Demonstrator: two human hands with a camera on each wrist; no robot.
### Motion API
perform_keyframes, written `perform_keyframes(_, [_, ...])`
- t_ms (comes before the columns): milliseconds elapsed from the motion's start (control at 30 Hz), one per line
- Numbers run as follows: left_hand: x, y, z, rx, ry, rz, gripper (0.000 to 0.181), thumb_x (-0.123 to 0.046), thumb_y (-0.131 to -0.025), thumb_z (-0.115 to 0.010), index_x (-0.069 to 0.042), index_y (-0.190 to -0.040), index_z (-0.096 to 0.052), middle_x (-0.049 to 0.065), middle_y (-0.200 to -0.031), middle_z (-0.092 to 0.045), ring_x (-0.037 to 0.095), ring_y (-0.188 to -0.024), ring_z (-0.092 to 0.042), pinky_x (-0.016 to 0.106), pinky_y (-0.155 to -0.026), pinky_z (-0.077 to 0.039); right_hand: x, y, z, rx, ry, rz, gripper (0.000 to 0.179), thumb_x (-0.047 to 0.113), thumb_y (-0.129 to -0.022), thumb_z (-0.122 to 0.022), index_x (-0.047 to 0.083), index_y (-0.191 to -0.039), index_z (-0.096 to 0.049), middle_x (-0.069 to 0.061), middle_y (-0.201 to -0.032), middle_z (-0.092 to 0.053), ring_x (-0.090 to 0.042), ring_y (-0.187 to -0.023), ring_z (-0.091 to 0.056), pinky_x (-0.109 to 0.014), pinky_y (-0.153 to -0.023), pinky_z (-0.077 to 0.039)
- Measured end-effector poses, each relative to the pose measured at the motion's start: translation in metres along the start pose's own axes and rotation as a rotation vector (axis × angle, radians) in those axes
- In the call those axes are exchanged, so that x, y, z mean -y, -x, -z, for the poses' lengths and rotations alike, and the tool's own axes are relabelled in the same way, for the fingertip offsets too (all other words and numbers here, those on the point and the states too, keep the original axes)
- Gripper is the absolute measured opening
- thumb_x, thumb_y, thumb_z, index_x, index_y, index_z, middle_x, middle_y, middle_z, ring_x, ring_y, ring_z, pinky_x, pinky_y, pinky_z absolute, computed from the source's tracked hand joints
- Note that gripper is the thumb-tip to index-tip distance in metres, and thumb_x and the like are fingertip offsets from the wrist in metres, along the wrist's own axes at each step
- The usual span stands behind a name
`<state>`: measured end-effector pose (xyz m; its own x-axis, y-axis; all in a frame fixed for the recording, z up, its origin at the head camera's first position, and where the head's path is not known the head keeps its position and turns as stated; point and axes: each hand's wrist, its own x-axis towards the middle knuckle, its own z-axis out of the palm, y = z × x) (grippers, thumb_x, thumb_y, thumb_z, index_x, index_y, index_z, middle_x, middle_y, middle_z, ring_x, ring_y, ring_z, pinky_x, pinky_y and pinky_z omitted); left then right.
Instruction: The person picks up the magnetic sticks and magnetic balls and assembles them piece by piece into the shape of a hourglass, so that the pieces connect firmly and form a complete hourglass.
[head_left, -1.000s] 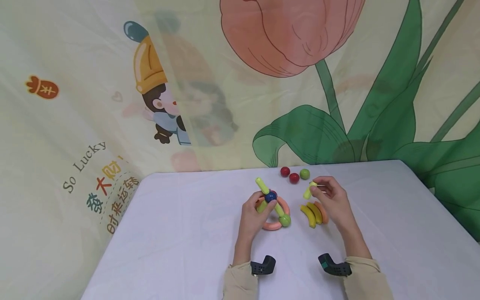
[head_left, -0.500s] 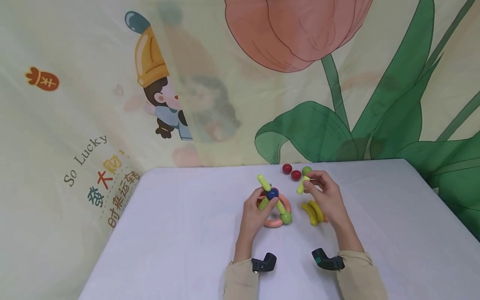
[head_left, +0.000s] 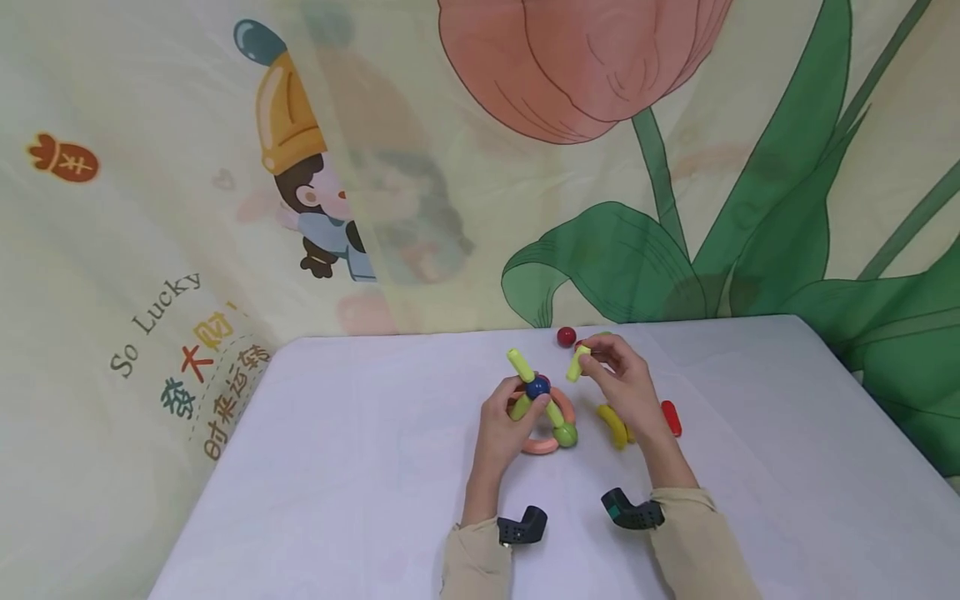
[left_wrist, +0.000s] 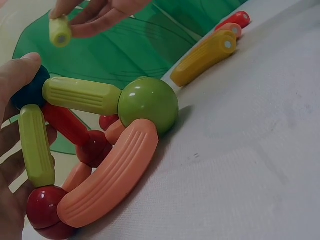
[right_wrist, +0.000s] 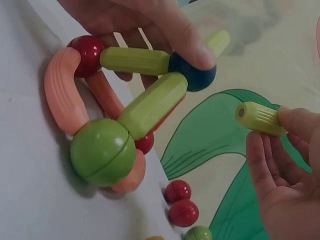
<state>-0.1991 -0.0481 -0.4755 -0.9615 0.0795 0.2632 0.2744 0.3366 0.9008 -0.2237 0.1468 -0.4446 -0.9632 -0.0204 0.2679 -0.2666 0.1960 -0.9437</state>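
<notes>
My left hand (head_left: 501,427) grips a construction of magnetic rods and balls by its blue ball (right_wrist: 195,77), the thumb lying on it. Light green straight rods (left_wrist: 82,95) and a red one slope down from this ball to a base of curved orange rods (left_wrist: 112,175), a green ball (right_wrist: 102,152) and red balls (left_wrist: 47,210). Another light green rod (head_left: 521,365) sticks up from the blue ball. Between thumb and fingers, my right hand (head_left: 628,387) pinches a separate light green magnetic rod (right_wrist: 260,119), its end facing the construction, a gap between them.
Loose red balls (right_wrist: 183,213) and a green ball (right_wrist: 198,233) lie near the table's back edge. Yellow curved rods (head_left: 613,427) and a red rod (head_left: 671,418) lie near my right forearm, partly covered by it. A printed cloth hangs behind the white table (head_left: 360,467).
My right hand has moved left with its rod, closer to the construction, now covering some back balls. The red rod has come into sight beside the forearm. My left hand keeps its grip.
</notes>
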Motion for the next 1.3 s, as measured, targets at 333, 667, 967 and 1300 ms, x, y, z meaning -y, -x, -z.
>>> perform_keyframes(333, [0.0, 0.0, 0.004, -0.013, -0.001, -0.001, 0.04, -0.045, -0.086, -0.064, -0.024, -0.12, -0.059, -0.005, -0.111, -0.065, 0.011, -0.101, -0.058, 0.029, -0.089, -0.05, 0.024, -0.006, -0.019, 0.056, -0.046, -0.012, 0.039, 0.029, -0.092, -0.061, 0.009, -0.124, -0.051, -0.006, -0.119, -0.053, -0.017, -0.106, -0.055, -0.017, -0.086, -0.05])
perform_keyframes(667, [0.001, 0.0, 0.003, -0.007, -0.03, -0.029, 0.044, -0.048, -0.086, -0.061, -0.023, -0.122, -0.059, -0.002, -0.115, -0.063, 0.011, -0.097, -0.058, 0.027, -0.085, -0.05, 0.023, -0.015, -0.029, 0.085, -0.053, 0.054, 0.033, 0.026, -0.093, -0.059, 0.008, -0.12, -0.054, -0.009, -0.115, -0.058, -0.018, -0.098, -0.058, -0.021, -0.084, -0.05])
perform_keyframes(967, [0.001, 0.0, 0.002, -0.013, -0.02, -0.026, 0.041, -0.048, -0.086, -0.062, -0.023, -0.118, -0.06, -0.003, -0.109, -0.064, 0.011, -0.093, -0.058, 0.027, -0.081, -0.05, 0.022, -0.018, -0.034, 0.111, -0.06, -0.002, 0.031, 0.026, -0.093, -0.06, 0.009, -0.119, -0.055, -0.008, -0.116, -0.058, -0.019, -0.103, -0.057, -0.025, -0.084, -0.052])
perform_keyframes(1300, [-0.001, -0.001, -0.002, -0.006, -0.026, -0.005, 0.031, -0.037, -0.089, -0.064, -0.025, -0.117, -0.061, -0.004, -0.113, -0.062, 0.014, -0.1, -0.053, 0.032, -0.087, -0.045, 0.025, -0.017, -0.035, 0.139, -0.005, -0.069, 0.032, 0.027, -0.093, -0.06, 0.014, -0.121, -0.054, -0.006, -0.122, -0.056, -0.022, -0.115, -0.054, -0.042, -0.096, -0.047])
